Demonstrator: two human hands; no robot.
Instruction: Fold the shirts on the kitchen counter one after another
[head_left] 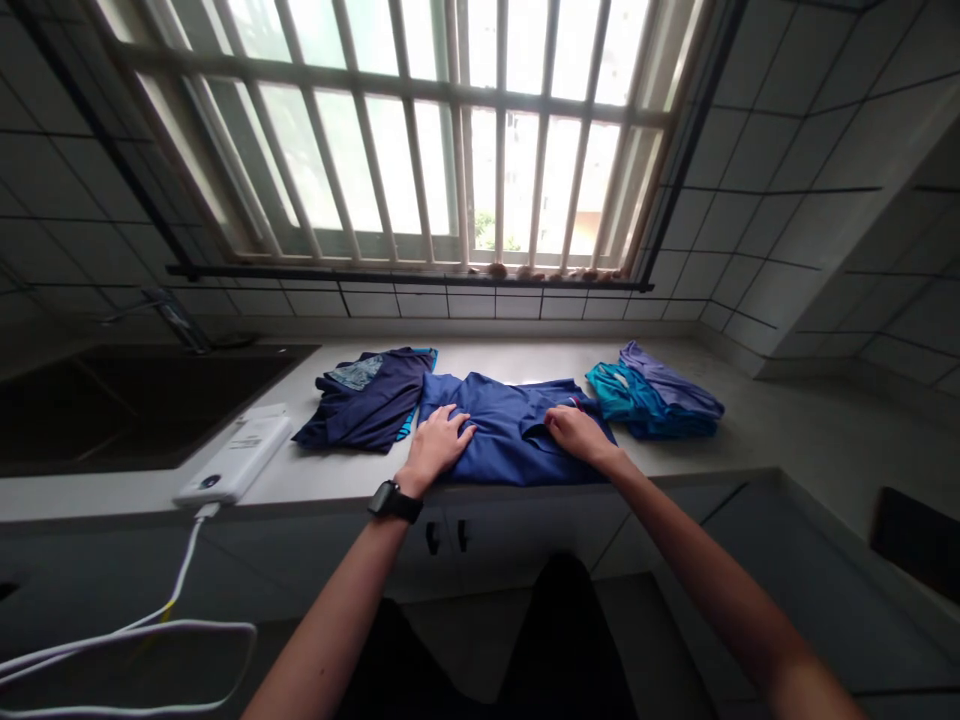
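A blue garment (495, 440) lies spread on the white countertop, its near edge at the counter's front. My left hand (439, 440) rests flat on its left part, fingers stretched out, with a black watch on the wrist. On the garment's right side, my right hand (576, 430) has its fingers curled closed on the cloth, beside a raised fold. Left of it lies a dark navy garment (367, 405) with a patterned grey-blue patch and bright blue edges. To the right sits a pile of folded teal and purple clothes (652, 395).
A white power bank (236, 455) with a white cable (187, 560) lies at the counter's left front. Behind it are a dark sink (97, 410) and a faucet (176, 318). A barred window (450, 95) rises behind the countertop (757, 420). Cabinet doors are below.
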